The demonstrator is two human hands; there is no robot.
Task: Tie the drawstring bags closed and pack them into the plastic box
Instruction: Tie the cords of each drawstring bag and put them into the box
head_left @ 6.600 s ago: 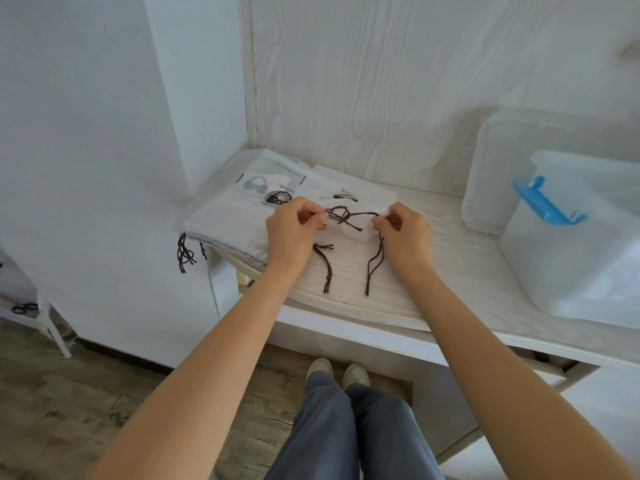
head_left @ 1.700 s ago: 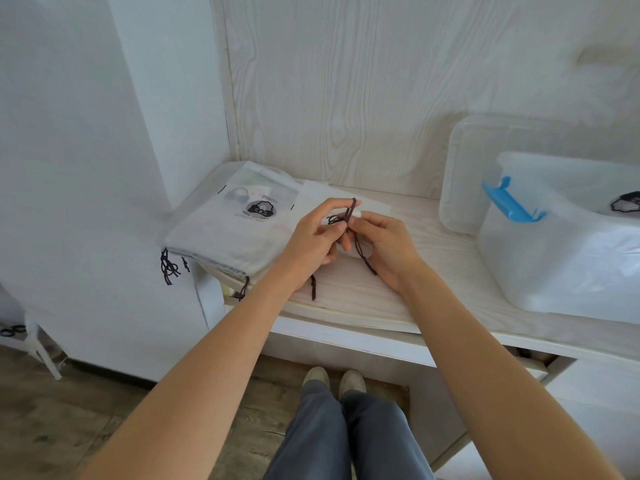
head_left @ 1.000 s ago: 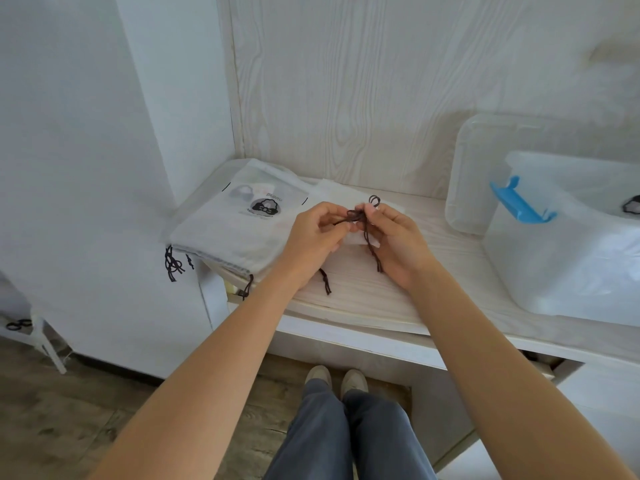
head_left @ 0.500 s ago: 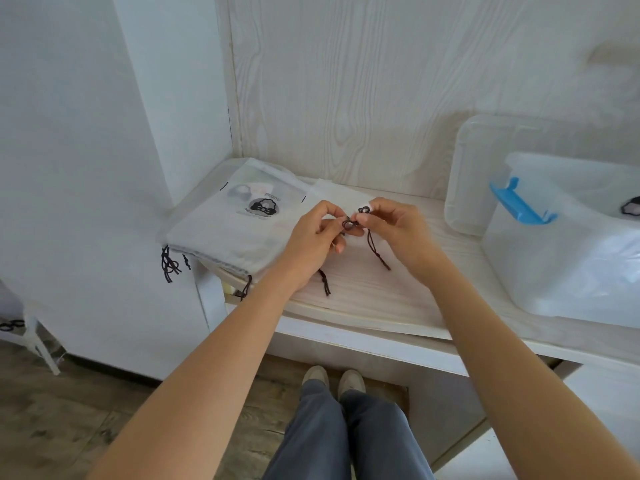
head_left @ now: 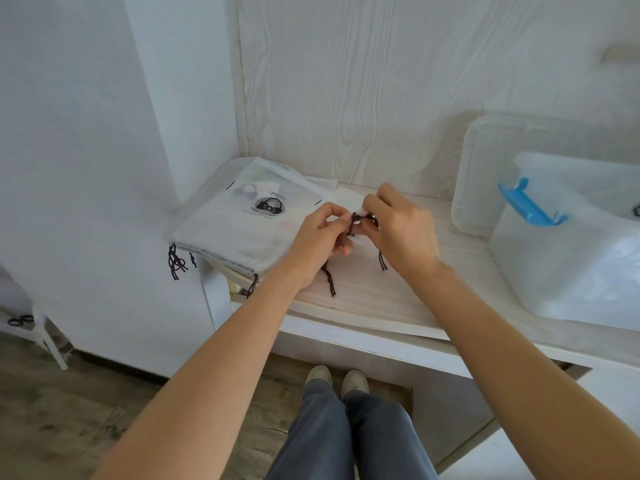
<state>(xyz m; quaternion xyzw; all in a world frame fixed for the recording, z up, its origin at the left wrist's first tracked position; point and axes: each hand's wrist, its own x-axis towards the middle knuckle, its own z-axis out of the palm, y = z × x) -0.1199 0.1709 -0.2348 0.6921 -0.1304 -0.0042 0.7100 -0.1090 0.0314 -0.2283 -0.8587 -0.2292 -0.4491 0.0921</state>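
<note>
**Drawstring pinched between both hands above the table; box stands at right**

Dark drawstring (head_left: 362,221) held in a small tangle or loop between the two hands, just above the table (head_left: 381,292). Two loose cord ends hanging down: one below the left hand, reaching the table surface near its front edge, one below the right hand, shorter. Small white bag (head_left: 349,199) belonging to this cord mostly hidden behind the hands; only a pale strip visible past the knuckles, lying on the table.

Left hand (head_left: 320,242): fingers (head_left: 341,218) narrowed, thumb and forefinger pinching the drawstring. Right hand (head_left: 401,230): fingers (head_left: 369,206) curled and likewise closed on the cord, opposite the left. Hands nearly touching at the fingertips. Whether the knot is complete cannot be told.

Stack of flat white bags (head_left: 249,230) lying to the left of the hands, at the table's left corner, top bag printed with a round dark logo. Cords from the stack dangling over the left and front edges.

Plastic box (head_left: 568,265) standing at the right end of the table, well apart from the hands, translucent, with a blue latch (head_left: 528,204) on its near rim. A dark cord just visible inside at the frame edge. Clear lid (head_left: 485,174) leaning against the wood-grain wall behind the box.

Below the table edge: grey trousers and pale shoes on a wood floor.
</note>
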